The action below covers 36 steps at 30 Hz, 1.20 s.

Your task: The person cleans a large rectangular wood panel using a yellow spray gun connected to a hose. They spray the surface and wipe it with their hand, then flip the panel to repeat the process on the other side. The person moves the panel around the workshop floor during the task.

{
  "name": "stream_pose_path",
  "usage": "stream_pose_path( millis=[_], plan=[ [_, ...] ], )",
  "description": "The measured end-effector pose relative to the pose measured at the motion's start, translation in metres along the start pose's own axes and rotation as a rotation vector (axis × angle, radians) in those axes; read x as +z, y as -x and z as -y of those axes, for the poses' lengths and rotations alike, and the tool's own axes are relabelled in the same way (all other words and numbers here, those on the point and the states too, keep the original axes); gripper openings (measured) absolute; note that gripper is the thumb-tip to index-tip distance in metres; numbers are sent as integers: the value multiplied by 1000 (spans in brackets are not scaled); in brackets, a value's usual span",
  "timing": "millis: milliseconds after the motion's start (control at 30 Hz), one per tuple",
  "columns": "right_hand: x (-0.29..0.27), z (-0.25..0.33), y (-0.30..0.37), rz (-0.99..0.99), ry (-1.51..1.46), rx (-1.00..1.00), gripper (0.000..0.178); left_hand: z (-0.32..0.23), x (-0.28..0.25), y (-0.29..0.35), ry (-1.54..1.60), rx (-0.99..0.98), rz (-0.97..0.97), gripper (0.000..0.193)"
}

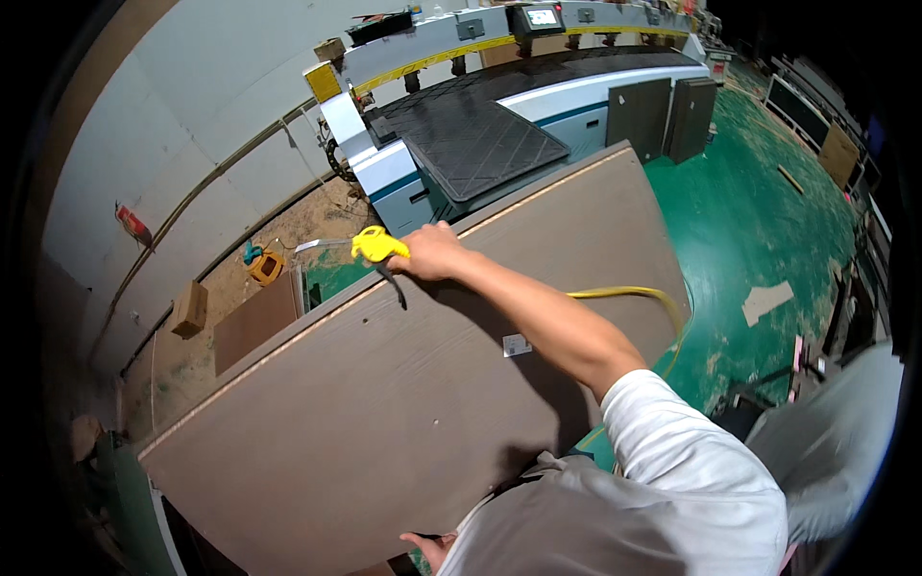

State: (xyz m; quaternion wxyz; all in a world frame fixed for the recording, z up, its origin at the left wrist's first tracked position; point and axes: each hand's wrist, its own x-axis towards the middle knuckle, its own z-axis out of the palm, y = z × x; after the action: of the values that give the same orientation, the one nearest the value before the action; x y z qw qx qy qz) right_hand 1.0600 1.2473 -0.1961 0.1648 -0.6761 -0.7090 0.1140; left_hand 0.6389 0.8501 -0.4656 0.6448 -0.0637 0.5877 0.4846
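Note:
A large brown panel [384, 413] stretches across the view in front of me, with a pale raw strip along its far edge. My right hand [434, 254] is closed round a yellow air blow gun [376, 245] above that far edge. The gun's thin metal nozzle points left, and a black lever hangs below it. A yellow hose [634, 292] curves over the panel's right part, behind my forearm. At the near edge my left hand [437, 550] grips the panel, thumb on its face; the other fingers are mostly hidden. A white label [516, 346] sticks to the panel.
Beyond the panel stands a long machine with a black bed [480, 144] and a small screen [542, 17]. Two dark boards [639, 120] lean on it. A cardboard box [189, 309] and a yellow-orange tool [266, 269] lie on the dusty floor at left. Scraps [766, 302] dot the green floor.

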Motion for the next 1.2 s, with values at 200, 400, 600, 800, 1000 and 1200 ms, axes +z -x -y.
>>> stream_pose_path(
  millis=[200, 400, 600, 800, 1000, 1200],
  plan=[
    [-19, -157, -111, 44, 30, 150, 66, 38, 148, -104, 12, -114, 106, 88],
    [-50, -321, -218, 9, 39, 208, 67, 58, 332, -152, 169, -155, 482, 89],
    [-64, -454, -299, 124, 56, 367, 69, 73, 460, -160, 261, -181, 414, 73],
    [-60, -581, -363, 226, 48, 418, 70, 125, 581, -162, 161, -120, 143, 63],
    [-74, -658, -421, 298, 26, 365, 72, 181, 690, -142, 236, -217, 119, 69],
    [-62, -697, -458, 302, 16, 295, 69, 195, 733, -137, 187, -176, 193, 73]
  ],
)
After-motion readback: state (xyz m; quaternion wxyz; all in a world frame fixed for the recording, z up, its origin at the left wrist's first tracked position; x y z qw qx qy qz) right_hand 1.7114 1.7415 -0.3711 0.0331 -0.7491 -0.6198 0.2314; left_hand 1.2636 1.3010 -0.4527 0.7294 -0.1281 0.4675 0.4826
